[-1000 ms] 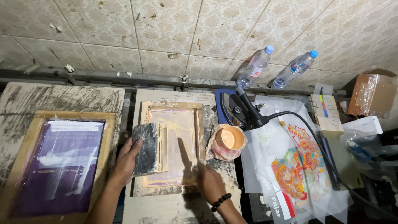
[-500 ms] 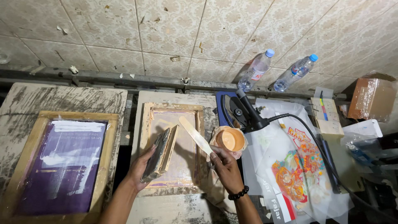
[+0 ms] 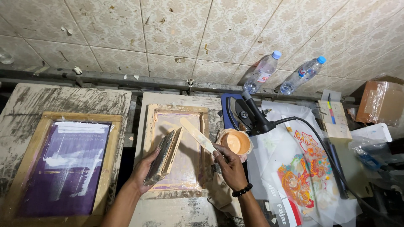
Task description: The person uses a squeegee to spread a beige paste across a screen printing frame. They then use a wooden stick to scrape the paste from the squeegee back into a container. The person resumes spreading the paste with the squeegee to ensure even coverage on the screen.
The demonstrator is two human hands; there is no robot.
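My left hand (image 3: pixel 143 171) holds a wood-backed squeegee (image 3: pixel 163 157) tilted over the small wooden printing screen frame (image 3: pixel 150 122). My right hand (image 3: pixel 228 164) grips a flat pale spatula (image 3: pixel 197 134) whose blade reaches up and left over the same frame. A small cup of orange ink (image 3: pixel 237 142) stands just right of the frame, close to my right hand.
A larger wooden frame with purple mesh (image 3: pixel 67 162) lies on the left pallet. A black heat tool with cable (image 3: pixel 252 115), a colourful printed transfer sheet (image 3: pixel 303 172), two plastic water bottles (image 3: pixel 263 72), a cardboard box (image 3: pixel 381 101) sit to the right.
My right hand lifted off the frame and took up the spatula, which now lies angled over the screen. My left hand turned the squeegee from flat to tilted on edge.
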